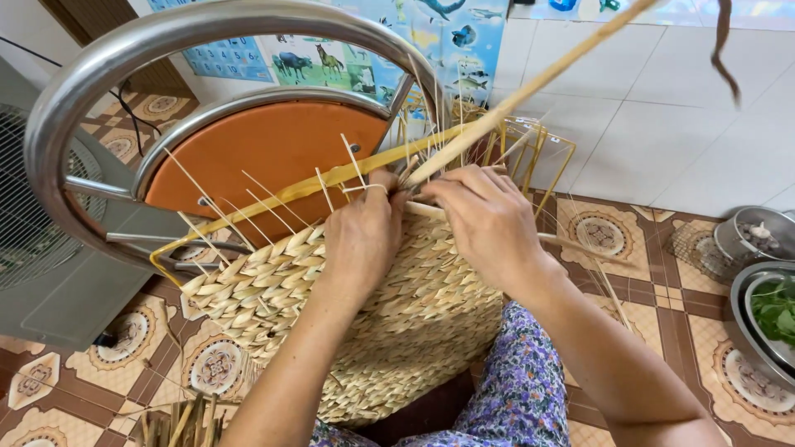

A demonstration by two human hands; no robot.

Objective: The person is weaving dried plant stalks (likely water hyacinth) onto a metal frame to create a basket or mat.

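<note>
At your ten o'clock stands a stool point(265, 149) with an orange seat and a curved steel tube frame. Past it at twelve o'clock you see a picture chart point(389, 41) of animals and fish on the wall. At nine o'clock a grey fan point(33, 215) shows its wire grille. At three o'clock sit a steel bowl point(766, 323) holding green leaves and a smaller steel pot point(758, 232) just behind it. Patterned brown floor tiles point(124, 339) lie under everything.
</note>
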